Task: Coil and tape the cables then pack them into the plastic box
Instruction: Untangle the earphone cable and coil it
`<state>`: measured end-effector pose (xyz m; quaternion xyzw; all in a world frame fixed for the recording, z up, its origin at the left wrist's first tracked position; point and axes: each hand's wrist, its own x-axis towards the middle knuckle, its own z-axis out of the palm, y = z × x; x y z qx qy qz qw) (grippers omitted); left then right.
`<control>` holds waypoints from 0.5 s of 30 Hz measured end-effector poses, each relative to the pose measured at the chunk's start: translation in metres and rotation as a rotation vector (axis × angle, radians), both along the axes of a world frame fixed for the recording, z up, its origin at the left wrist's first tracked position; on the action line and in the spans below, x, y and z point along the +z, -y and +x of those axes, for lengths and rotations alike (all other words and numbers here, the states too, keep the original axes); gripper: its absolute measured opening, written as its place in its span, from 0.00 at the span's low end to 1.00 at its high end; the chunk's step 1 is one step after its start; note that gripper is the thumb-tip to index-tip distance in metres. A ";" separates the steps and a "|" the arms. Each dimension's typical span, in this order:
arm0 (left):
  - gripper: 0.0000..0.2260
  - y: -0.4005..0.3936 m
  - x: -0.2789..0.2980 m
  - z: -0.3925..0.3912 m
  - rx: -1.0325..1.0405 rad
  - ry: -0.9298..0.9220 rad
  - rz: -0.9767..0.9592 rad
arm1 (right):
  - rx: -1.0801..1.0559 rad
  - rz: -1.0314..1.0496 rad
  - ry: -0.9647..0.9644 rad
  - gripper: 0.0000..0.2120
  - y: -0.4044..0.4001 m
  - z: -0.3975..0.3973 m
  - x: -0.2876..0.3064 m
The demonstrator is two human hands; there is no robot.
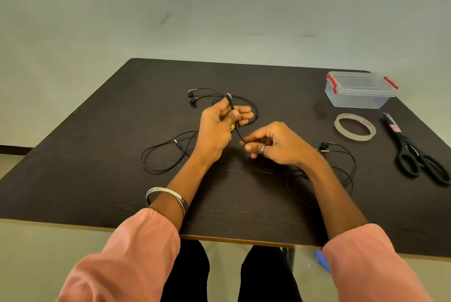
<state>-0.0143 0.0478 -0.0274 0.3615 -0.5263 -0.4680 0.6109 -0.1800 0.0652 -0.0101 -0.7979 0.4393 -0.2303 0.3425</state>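
Here, a person seated at a dark table [97, 179] is coiling a black earphone cable [253, 110], early in the task. The left hand [217, 128] is raised, its thumb and fingers pinching several turns of the cable looped over the forefinger. The right hand [275, 144] is gripping the cable's loose run between curled fingers and thumb, apparently feeding it towards the loops. The earbuds [192, 96] are lying on the table just beyond the left hand.

Two more cables are lying loose and untaped: one [161, 157] to the left, one [341, 167] under the right forearm. The roll of clear tape [355, 127] and the black scissors [415, 152] are resting untouched to the right. The clear plastic box [360, 90], with red clips and its lid on, is standing at the far right corner, seemingly holding nothing. So taping and packing are all still waiting.
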 end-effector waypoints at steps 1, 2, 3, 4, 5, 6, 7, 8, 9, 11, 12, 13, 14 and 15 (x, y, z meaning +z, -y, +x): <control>0.10 0.000 -0.002 -0.001 -0.006 0.066 0.007 | 0.010 -0.016 -0.027 0.08 -0.001 -0.001 0.001; 0.09 0.000 -0.003 -0.001 -0.019 0.127 0.018 | 0.008 -0.037 -0.034 0.07 -0.001 -0.002 0.001; 0.09 0.001 -0.004 0.000 -0.040 0.187 0.027 | -0.004 -0.071 -0.023 0.07 -0.002 -0.003 0.002; 0.08 0.001 -0.005 0.000 -0.067 0.251 0.027 | -0.020 -0.116 0.005 0.05 -0.002 -0.004 0.004; 0.09 0.001 -0.005 0.001 -0.103 0.313 0.018 | -0.042 -0.167 0.039 0.04 -0.002 -0.006 0.005; 0.09 0.000 -0.005 0.001 -0.150 0.357 0.003 | -0.066 -0.211 0.082 0.02 -0.001 -0.009 0.007; 0.10 -0.002 -0.004 0.000 -0.210 0.375 -0.012 | -0.098 -0.226 0.142 0.03 -0.001 -0.013 0.009; 0.11 -0.005 -0.003 0.000 -0.276 0.386 -0.027 | -0.134 -0.204 0.218 0.05 0.000 -0.016 0.010; 0.12 -0.007 -0.002 0.000 -0.338 0.404 -0.041 | -0.177 -0.165 0.299 0.06 0.001 -0.019 0.012; 0.15 -0.010 -0.001 -0.002 -0.436 0.453 -0.040 | -0.254 -0.102 0.414 0.05 0.002 -0.024 0.013; 0.15 -0.012 -0.001 -0.003 -0.472 0.469 -0.027 | -0.280 -0.088 0.455 0.05 0.002 -0.025 0.013; 0.16 -0.013 0.000 -0.004 -0.498 0.481 -0.012 | -0.307 -0.080 0.501 0.05 0.003 -0.027 0.013; 0.16 -0.015 0.000 -0.004 -0.516 0.491 0.008 | -0.344 -0.073 0.555 0.06 0.005 -0.028 0.014; 0.16 -0.016 0.001 -0.005 -0.532 0.495 0.035 | -0.389 -0.067 0.613 0.07 0.006 -0.029 0.015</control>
